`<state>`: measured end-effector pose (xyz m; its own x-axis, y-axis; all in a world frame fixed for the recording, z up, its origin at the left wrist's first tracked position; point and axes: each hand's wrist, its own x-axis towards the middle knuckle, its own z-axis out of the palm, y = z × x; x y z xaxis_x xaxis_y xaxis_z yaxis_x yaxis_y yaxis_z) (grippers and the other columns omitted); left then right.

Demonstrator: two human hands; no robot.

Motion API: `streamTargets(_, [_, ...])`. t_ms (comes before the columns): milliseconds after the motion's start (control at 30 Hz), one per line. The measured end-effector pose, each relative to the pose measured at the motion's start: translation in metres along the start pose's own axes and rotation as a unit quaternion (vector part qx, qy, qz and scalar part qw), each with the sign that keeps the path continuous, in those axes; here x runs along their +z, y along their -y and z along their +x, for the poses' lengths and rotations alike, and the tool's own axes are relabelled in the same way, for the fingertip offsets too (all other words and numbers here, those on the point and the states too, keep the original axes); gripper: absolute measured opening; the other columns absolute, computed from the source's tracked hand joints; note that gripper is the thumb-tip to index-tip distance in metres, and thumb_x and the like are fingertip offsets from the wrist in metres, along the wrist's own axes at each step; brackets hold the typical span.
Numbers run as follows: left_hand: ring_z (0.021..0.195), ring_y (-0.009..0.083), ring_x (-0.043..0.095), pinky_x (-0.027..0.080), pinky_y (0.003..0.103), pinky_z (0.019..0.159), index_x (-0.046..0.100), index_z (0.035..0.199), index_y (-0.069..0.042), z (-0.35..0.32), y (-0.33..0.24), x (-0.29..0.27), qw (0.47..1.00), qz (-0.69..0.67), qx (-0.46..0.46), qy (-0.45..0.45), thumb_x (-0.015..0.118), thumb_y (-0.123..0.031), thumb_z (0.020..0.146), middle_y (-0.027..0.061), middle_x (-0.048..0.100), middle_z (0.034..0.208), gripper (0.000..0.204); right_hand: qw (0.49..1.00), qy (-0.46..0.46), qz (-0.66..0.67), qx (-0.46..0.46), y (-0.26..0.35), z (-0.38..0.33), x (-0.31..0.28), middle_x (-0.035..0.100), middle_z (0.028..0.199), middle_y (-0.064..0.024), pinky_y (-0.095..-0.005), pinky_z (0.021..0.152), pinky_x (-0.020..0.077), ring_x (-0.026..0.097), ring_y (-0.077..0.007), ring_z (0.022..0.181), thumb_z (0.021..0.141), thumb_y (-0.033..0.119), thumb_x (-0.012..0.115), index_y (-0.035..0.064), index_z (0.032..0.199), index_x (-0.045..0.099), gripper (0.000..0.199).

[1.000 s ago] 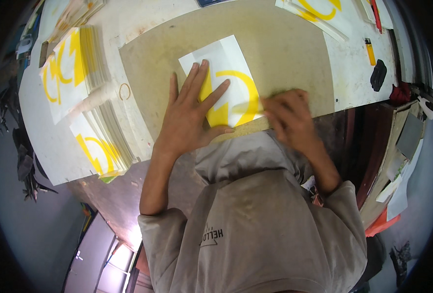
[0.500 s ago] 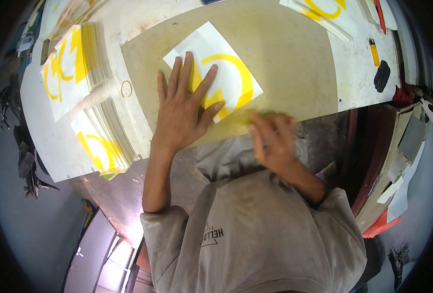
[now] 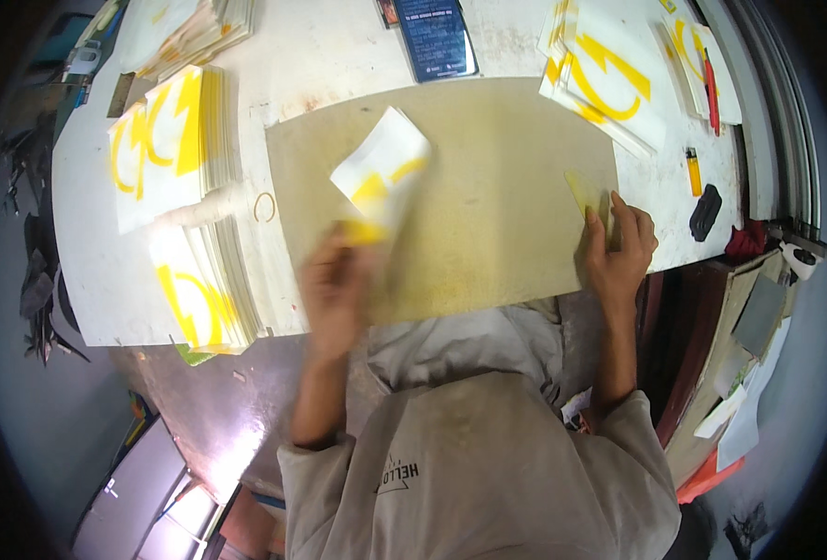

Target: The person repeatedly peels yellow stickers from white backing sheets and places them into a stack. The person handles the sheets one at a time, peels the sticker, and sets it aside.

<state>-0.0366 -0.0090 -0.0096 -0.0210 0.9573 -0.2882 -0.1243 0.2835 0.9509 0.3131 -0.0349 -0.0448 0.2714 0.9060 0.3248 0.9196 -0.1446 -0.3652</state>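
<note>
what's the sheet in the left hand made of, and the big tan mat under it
The sheet looks like thin white backing paper carrying glossy yellow vinyl: it bends and curls as the left hand lifts it. The tan mat looks like matte board or hardboard, flat with a dull, scuffed face; it is hard to tell which.

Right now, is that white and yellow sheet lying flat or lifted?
Lifted: the left hand holds the sheet by its lower corner, raised and blurred above the mat.

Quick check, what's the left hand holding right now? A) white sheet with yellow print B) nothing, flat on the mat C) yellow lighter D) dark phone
A: the left hand, blurred, grips a corner of the white sheet with yellow print, lifting it off the tan mat; the lighter and phone lie untouched on the table.
</note>
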Motion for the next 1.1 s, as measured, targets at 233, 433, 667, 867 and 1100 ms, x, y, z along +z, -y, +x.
streamTargets(233, [0.104, 0.0316, 0.067, 0.053, 0.044, 0.092, 0.064, 0.113, 0.004, -0.036, -0.074, -0.137, 0.778, 0.427, 0.378, -0.262, 0.061, 0.002, 0.096, 0.0171, 0.071, 0.108, 0.017, 0.999, -0.031, 0.036, -0.015, 0.004, 0.018, -0.001, 0.064, 0.103, -0.0129, -0.0430, 0.091, 0.0428, 0.060, -0.0313, 0.101, 0.085, 0.022, 0.080, 0.0031, 0.119, 0.070, 0.040])
streamTargets(433, [0.095, 0.0381, 0.066, 0.051, 0.044, 0.085, 0.068, 0.096, 0.001, -0.057, -0.073, -0.180, 0.716, 0.669, 0.152, -0.126, 0.061, 0.006, 0.083, 0.0177, 0.069, 0.097, 0.016, 0.992, -0.072, 0.037, -0.092, -0.009, 0.079, 0.008, 0.066, 0.115, -0.0150, -0.0449, 0.098, 0.0423, 0.061, -0.0327, 0.112, 0.086, 0.023, 0.079, 0.0037, 0.120, 0.069, 0.040])
streamTargets(667, [0.104, 0.0388, 0.063, 0.045, 0.050, 0.102, 0.067, 0.106, 0.002, -0.082, -0.051, -0.190, 0.730, 0.628, 0.174, -0.208, 0.058, -0.011, 0.094, 0.0188, 0.069, 0.106, 0.020, 0.979, 0.095, -0.036, -0.174, -0.046, 0.152, 0.008, 0.070, 0.123, -0.0152, -0.0495, 0.113, 0.0390, 0.064, -0.0321, 0.116, 0.093, 0.020, 0.072, 0.0044, 0.118, 0.071, 0.029])
streamTargets(867, [0.104, 0.0376, 0.065, 0.042, 0.056, 0.106, 0.067, 0.109, 0.004, -0.049, -0.042, -0.132, 0.765, 0.508, 0.359, -0.168, 0.059, -0.012, 0.094, 0.0201, 0.070, 0.105, 0.023, 0.983, 0.079, -0.012, -0.164, -0.061, 0.158, 0.007, 0.075, 0.103, -0.0137, -0.0485, 0.107, 0.0446, 0.069, -0.0312, 0.103, 0.094, 0.007, 0.067, 0.0010, 0.104, 0.073, 0.012])
streamTargets(1100, [0.110, 0.0277, 0.065, 0.048, 0.042, 0.101, 0.056, 0.133, 0.006, 0.027, -0.006, 0.011, 0.992, -0.056, 0.089, 0.073, 0.057, -0.034, 0.102, 0.0173, 0.067, 0.119, 0.051, 0.933, -0.073, 0.065, -0.347, 0.013, 0.061, 0.013, 0.071, 0.115, -0.0113, -0.0594, 0.106, 0.0387, 0.067, -0.0283, 0.108, 0.079, -0.001, 0.071, 0.0042, 0.109, 0.068, 0.030])
